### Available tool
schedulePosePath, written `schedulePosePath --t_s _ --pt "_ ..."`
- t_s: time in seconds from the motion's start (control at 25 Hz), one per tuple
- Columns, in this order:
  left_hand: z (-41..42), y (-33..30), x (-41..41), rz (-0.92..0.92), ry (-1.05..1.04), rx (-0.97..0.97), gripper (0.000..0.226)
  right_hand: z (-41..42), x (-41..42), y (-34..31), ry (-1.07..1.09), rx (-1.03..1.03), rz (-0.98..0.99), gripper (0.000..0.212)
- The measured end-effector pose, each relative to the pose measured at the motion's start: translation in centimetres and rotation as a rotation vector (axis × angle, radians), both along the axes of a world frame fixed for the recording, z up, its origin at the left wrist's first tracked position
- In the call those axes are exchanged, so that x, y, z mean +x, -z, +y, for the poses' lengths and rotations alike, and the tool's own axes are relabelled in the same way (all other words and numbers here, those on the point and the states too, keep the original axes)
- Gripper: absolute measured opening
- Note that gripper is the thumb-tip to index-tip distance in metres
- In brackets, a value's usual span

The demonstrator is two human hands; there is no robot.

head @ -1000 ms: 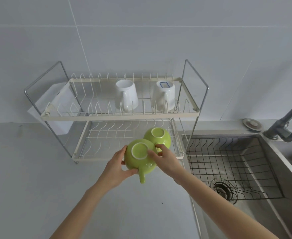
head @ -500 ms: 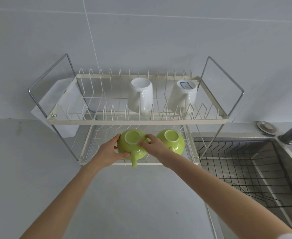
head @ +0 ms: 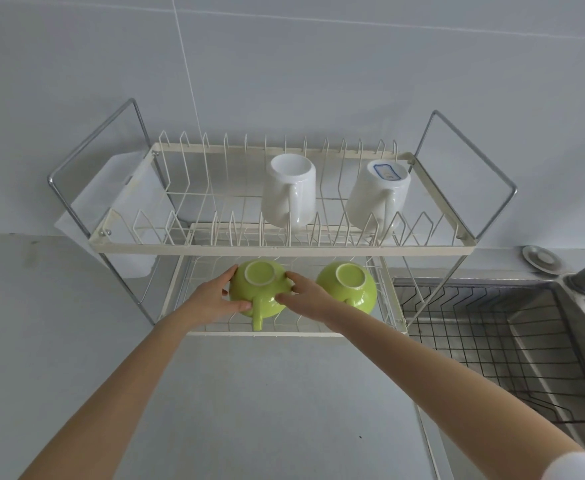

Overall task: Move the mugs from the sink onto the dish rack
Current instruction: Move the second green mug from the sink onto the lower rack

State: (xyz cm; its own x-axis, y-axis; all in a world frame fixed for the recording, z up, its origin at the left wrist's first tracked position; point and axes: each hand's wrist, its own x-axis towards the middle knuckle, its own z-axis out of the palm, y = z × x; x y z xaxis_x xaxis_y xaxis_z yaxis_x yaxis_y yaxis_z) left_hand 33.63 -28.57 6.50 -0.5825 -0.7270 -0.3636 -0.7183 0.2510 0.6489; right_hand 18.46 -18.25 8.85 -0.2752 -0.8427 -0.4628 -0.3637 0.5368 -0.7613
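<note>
Green upturned mug (head: 260, 296) gripped between both hands (head: 211, 301) on the dish rack (head: 284, 250) lower tier

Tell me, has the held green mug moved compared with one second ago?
Yes. The mug in both hands went from in front of the rack onto its lower shelf, left of the other green mug.

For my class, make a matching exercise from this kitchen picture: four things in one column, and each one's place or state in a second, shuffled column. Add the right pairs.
Things
1. left green mug
2. right green mug
3. labelled white mug
4. sink

Places or states
A. top tier of the dish rack, right end
B. holds a wire grid, no mugs visible
C. held by both hands
D. lower tier, upside down, no hand on it

Pairs: 1-C, 2-D, 3-A, 4-B
</note>
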Motion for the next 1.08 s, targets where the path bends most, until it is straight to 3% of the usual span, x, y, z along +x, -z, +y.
schedulePosePath --t_s 0.28,0.4,0.52,0.64,1.08 --pt "0.0 -0.8 -0.2 -0.060 0.051 0.024 0.088 1.2 -1.3 -0.7 -0.019 -0.123 0.223 0.049" --pt "0.5 -1.6 -0.7 -0.025 0.068 -0.035 0.080 3.0 -3.3 -0.5 -0.017 -0.296 0.477 0.044" --pt "1.1 -1.5 -1.6 0.086 0.040 -0.152 0.079 4.8 -5.5 0.5 -0.034 -0.209 0.711 0.060" --pt "1.9 -0.6 -2.6 0.052 0.043 -0.167 0.088 5.8 -6.4 1.8 -0.018 -0.099 0.674 0.070" --pt "4.8 0.3 -6.0 0.010 0.048 -0.268 0.083 5.8 -8.0 2.2 -0.028 -0.135 0.561 0.074"
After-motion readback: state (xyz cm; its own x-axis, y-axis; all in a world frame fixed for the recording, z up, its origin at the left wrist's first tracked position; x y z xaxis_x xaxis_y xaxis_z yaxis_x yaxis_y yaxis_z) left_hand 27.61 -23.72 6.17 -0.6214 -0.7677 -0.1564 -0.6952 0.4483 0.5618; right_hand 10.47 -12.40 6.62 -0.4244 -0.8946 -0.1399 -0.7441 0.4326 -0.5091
